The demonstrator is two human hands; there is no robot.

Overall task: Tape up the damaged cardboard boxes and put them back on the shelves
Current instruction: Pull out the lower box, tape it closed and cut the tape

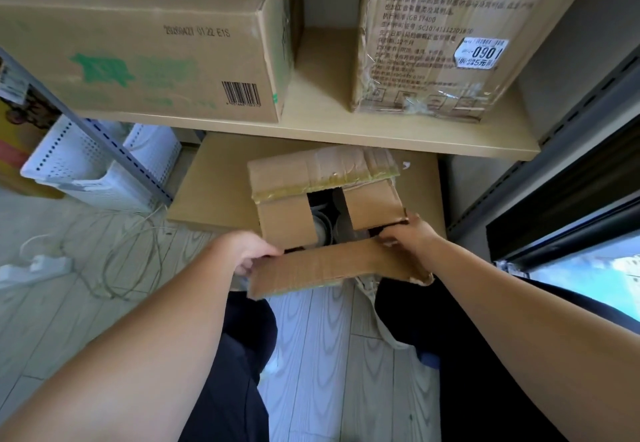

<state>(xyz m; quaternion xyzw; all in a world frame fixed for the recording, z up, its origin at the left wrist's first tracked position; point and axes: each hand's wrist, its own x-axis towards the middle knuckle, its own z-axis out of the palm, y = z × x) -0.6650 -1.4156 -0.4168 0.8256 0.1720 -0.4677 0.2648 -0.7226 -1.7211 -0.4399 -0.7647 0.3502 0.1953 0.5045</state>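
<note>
Box [149, 46] print — "0122 E1S"

Head view, downward (close) over box [329, 199]

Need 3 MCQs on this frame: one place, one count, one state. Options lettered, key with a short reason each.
1. Where does the small damaged box sit?
A. on the upper shelf
B. low, under the wooden shelf
C. in the white basket

2. How many boxes stand on the wooden shelf?
A. one
B. two
C. four

3. What state is the small box's top in?
A. flaps open
B. taped shut
C. crushed flat

Key: 1 B, the shelf edge runs above it. 2 B, the printed box and the tape-wrapped box. 3 A, left hand and right hand hold the near flap away from a gap.
</note>
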